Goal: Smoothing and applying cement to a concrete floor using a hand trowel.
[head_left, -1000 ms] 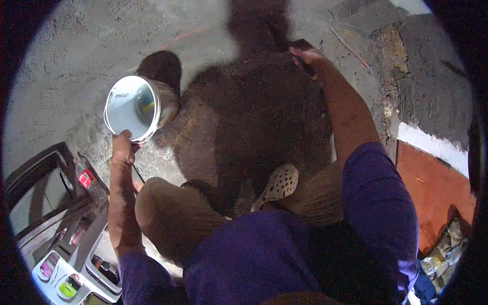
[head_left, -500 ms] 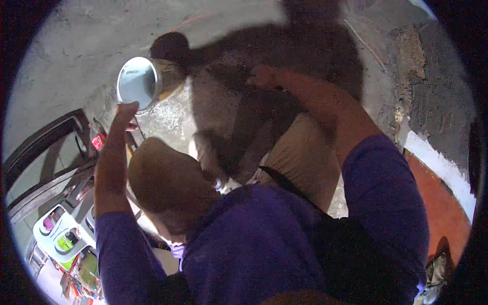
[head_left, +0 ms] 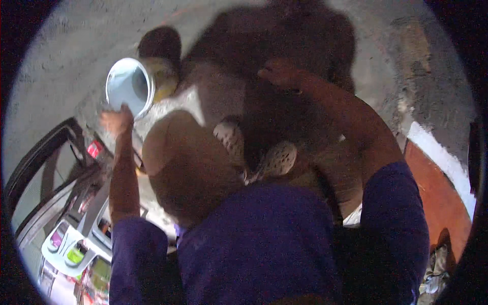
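Note:
My left hand (head_left: 117, 121) is closed at the near rim of a white bucket (head_left: 122, 84), which is tipped so its pale inside faces me; the fingers are blurred. My right hand (head_left: 274, 73) is stretched out in deep shadow over the grey cement surface (head_left: 81, 56), closed, with a small dark shape under it that I cannot make out. Below my hands are my bent knees in khaki trousers and two pale perforated clogs (head_left: 278, 158).
A dark-framed panel (head_left: 48, 173) leans at the left, beside a red-labelled bottle (head_left: 94, 148) and a white plastic piece of furniture (head_left: 58, 256) with coloured items. At the right are an orange-brown board (head_left: 437, 190) with a white strip and some crumpled sacks (head_left: 434, 274).
The bucket has shifted up from where it was a second ago. My right hand has moved down and leftward into the shadow. My body has shifted, and both clogs now show.

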Motion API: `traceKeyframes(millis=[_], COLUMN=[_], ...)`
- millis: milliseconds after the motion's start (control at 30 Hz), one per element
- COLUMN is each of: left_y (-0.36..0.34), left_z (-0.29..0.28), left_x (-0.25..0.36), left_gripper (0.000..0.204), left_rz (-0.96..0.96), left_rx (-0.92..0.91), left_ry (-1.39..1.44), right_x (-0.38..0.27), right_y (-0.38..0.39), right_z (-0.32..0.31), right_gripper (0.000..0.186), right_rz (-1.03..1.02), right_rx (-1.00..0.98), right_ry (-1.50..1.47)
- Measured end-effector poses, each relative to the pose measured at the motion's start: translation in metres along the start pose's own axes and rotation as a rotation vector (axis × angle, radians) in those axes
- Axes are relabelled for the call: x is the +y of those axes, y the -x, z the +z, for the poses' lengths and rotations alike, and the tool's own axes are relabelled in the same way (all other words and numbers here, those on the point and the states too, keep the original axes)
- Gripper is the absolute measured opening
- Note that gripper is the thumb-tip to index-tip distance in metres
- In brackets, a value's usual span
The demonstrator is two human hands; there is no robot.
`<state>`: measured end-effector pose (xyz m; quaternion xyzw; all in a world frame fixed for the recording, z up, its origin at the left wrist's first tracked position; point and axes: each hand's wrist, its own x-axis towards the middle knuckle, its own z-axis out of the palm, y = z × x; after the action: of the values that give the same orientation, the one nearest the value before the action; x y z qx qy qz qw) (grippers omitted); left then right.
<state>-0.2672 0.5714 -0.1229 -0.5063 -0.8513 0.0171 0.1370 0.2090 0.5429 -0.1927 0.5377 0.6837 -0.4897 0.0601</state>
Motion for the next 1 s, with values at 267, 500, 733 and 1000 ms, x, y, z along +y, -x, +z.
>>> traceKeyframes(millis=[267,500,733,1000], left_y=[0.027,0.031,0.016,0.023], left_z=[-0.054,-0.049,0.0,-0.002], left_x=[0.079,0.097,0.081,0.085], left_gripper=[0.061,0.07,0.048,0.05], left_rz=[0.789,0.344,0.527,0.477], left_rx=[-0.103,-0.466,-0.415,-0.394], left_ry=[0.273,0.247,0.279,0.289], right_x=[-0.005,0.022,0.017,0.071], right_y=[0.019,0.063,0.102,0.122], right_z=[0.047,0.007,0.116,0.047], right_gripper=[0.046,0.047,0.048,0.046], right_rz=[0.155,0.323,0.071,0.175], right_rx=[-0.04,0.069,0.057,0.066], right_ry=[-0.158,0.017,-0.02,0.078])
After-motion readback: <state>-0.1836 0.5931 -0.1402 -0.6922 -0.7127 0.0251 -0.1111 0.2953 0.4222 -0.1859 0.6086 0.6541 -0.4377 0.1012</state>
